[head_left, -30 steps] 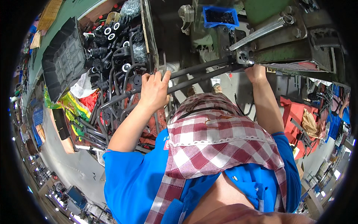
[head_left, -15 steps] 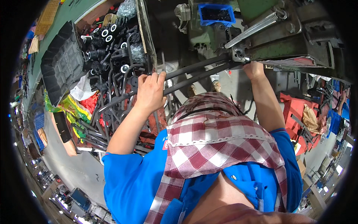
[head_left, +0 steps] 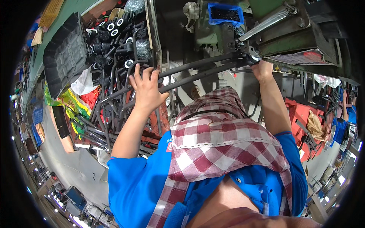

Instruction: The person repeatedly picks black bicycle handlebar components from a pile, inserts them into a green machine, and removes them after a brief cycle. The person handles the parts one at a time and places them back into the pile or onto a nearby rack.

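A black bent tube frame [head_left: 199, 78], with two long bars side by side, reaches from the crowded bin to the green machine [head_left: 281, 43]. My left hand [head_left: 147, 91] lies at the frame's left part, fingers spread apart and not wrapped round the bars; whether the palm touches them I cannot tell. At the other end, my right hand [head_left: 262, 70] is up against the frame's end, by the machine's metal fixture [head_left: 254, 53]. Its fingers are mostly hidden there. Above the fixture runs a silver coil spring [head_left: 266, 24].
Left of the frame, a bin holds black wheeled parts [head_left: 114, 41] and bent tubes. A black plastic tray [head_left: 66, 53] leans there. A blue tray [head_left: 225, 14] of small dark pieces stands at the back. At right lies a red container [head_left: 304, 125] with brown paper.
My left hand's fingers have opened from round the bars and spread, the hand shifting slightly left. The right hand stays by the fixture. The whole view has shifted a little.
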Action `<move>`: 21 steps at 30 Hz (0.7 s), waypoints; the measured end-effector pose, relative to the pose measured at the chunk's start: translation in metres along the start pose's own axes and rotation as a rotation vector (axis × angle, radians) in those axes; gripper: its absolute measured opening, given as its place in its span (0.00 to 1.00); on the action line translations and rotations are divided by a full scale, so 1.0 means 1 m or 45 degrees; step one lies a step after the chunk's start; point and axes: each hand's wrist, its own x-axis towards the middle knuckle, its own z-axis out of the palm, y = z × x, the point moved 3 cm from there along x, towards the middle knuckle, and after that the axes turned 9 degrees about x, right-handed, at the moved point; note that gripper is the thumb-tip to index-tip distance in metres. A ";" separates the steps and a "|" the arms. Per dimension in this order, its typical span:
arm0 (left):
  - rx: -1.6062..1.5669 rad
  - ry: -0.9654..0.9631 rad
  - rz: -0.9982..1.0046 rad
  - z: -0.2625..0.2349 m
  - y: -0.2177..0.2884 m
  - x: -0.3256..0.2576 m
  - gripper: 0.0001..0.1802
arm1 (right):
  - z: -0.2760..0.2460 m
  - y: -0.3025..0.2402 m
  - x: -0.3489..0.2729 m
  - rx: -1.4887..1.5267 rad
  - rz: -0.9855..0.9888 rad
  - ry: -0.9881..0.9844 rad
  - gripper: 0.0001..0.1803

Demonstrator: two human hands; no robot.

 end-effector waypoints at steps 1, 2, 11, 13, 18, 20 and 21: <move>-0.009 -0.019 0.005 0.003 0.000 -0.003 0.42 | -0.002 0.001 0.002 -0.020 -0.033 -0.004 0.27; -0.018 -0.032 0.012 0.006 0.001 -0.003 0.42 | -0.010 0.002 0.010 -0.029 -0.066 -0.064 0.27; 0.079 -0.109 0.072 0.012 0.008 -0.005 0.42 | 0.000 0.004 0.003 0.122 0.010 0.015 0.22; 0.112 -0.107 0.100 0.002 0.011 -0.001 0.42 | -0.010 0.006 0.007 -0.010 0.079 -0.031 0.18; 0.105 -0.158 0.284 0.015 0.014 0.007 0.46 | -0.026 0.017 0.022 -0.076 -0.051 -0.062 0.12; 0.067 -0.248 0.251 0.025 0.003 0.014 0.44 | -0.013 0.013 0.004 -0.144 -0.050 -0.036 0.10; 0.034 -0.353 0.195 0.024 -0.003 0.021 0.44 | -0.008 0.010 -0.001 -0.087 -0.059 -0.054 0.11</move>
